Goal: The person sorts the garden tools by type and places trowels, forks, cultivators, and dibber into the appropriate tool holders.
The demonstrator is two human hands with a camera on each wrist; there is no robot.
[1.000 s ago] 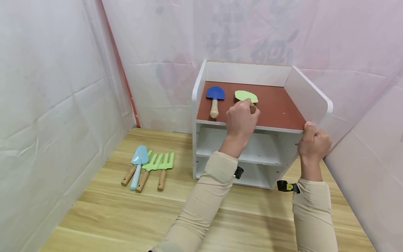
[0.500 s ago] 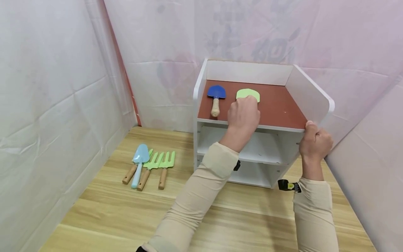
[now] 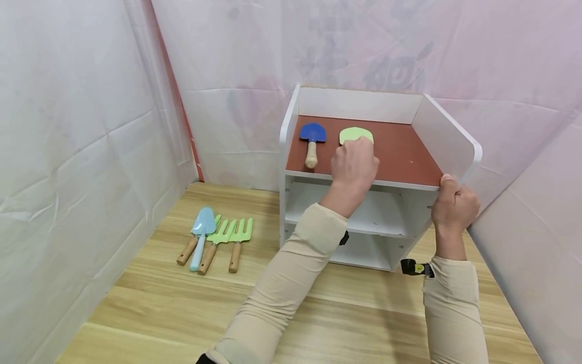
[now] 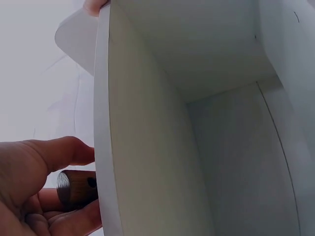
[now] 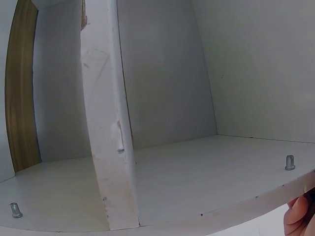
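Observation:
My left hand (image 3: 354,164) holds a light green hand shovel (image 3: 354,133) by its wooden handle, over the reddish-brown top board (image 3: 395,151) of a small white shelf unit (image 3: 359,97). In the head view the hand hides the handle; the left wrist view shows the handle's end (image 4: 78,188) between thumb and fingers, beside the board's front edge. Left of it a blue shovel (image 3: 312,133) with a pale wooden handle lies on the top board. My right hand (image 3: 454,205) grips the unit's front right corner, thumb on the top edge.
On the wooden table (image 3: 173,313), left of the unit, lie a light blue trowel (image 3: 203,222) and several green tools with wooden handles, including a fork (image 3: 242,231). Metal shelf pins (image 5: 290,162) stick out inside the unit. Pale sheets (image 3: 227,136) hang behind and at both sides.
My left hand has turned slightly, and the shovel's handle is now hidden beneath it. The green blade has shifted a little and looks less tilted. My right hand keeps its place.

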